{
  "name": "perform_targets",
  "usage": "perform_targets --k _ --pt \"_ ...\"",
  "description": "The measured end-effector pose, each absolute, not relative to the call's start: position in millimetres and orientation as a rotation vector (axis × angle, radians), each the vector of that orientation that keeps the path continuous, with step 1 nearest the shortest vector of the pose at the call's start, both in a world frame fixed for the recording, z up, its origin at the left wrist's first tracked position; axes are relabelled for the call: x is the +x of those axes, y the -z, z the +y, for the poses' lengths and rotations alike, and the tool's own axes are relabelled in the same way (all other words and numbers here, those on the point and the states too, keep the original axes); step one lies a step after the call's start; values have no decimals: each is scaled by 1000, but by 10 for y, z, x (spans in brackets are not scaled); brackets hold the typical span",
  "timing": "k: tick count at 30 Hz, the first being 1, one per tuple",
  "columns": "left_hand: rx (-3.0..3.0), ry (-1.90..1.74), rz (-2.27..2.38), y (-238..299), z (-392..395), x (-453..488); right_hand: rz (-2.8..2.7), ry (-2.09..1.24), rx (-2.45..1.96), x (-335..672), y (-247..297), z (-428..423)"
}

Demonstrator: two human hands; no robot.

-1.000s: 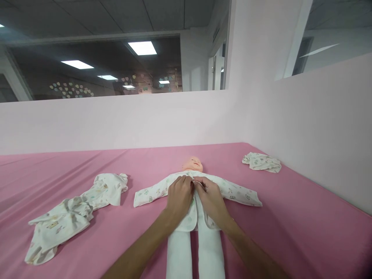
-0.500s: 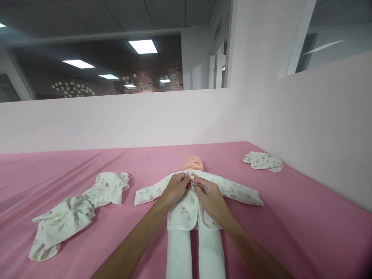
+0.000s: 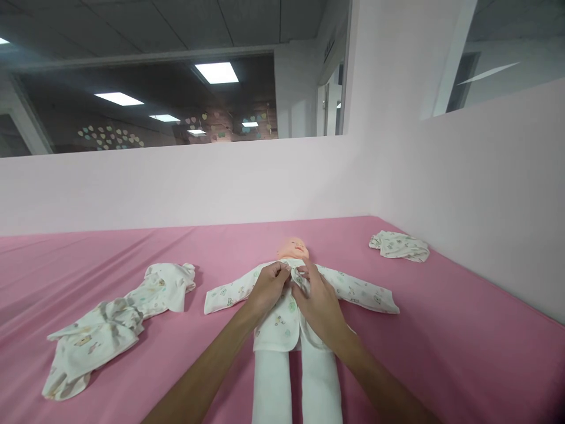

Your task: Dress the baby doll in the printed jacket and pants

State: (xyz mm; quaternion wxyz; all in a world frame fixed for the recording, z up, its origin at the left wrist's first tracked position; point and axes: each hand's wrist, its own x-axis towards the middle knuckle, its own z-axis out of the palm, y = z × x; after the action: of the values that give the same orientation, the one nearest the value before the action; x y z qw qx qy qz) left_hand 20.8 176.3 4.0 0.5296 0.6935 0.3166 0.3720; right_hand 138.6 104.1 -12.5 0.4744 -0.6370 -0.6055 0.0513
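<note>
A baby doll (image 3: 293, 248) lies on its back, dressed in a white printed jacket (image 3: 277, 325) with its sleeves stretched out sideways. White legs extend below the hem. My left hand (image 3: 269, 285) pinches the jacket's front edge just under the neck. Close beside it, my right hand (image 3: 318, 303) rests at the same front opening, thumb and fingers apart around the cloth at the chest. The fastening between the fingertips is too small to make out. Lower down, the two front panels hang slightly apart.
A crumpled white printed baby garment (image 3: 112, 324) lies to the left on the pink sheet (image 3: 185, 377). Another folded printed cloth (image 3: 399, 245) is at the far right, near the wall. White walls (image 3: 198, 182) with windows border the back and right side.
My right hand's fingers have spread and lifted from their pinch at the neck opening. My left hand keeps its pinch on the jacket edge. The garments around have not moved.
</note>
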Motion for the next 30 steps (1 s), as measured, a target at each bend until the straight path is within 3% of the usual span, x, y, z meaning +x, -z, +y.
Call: perform_targets --k 18,23,30 --pt "1849 -968 900 -64 1693 233 -1382 -195 -1621 1394 87 993" --pt "2233 -943 1028 -79 1440 160 -1353 -40 -1784 1479 127 806" --pt "2706 -800 1106 1 1239 119 -1456 -169 -1788 1591 131 711"
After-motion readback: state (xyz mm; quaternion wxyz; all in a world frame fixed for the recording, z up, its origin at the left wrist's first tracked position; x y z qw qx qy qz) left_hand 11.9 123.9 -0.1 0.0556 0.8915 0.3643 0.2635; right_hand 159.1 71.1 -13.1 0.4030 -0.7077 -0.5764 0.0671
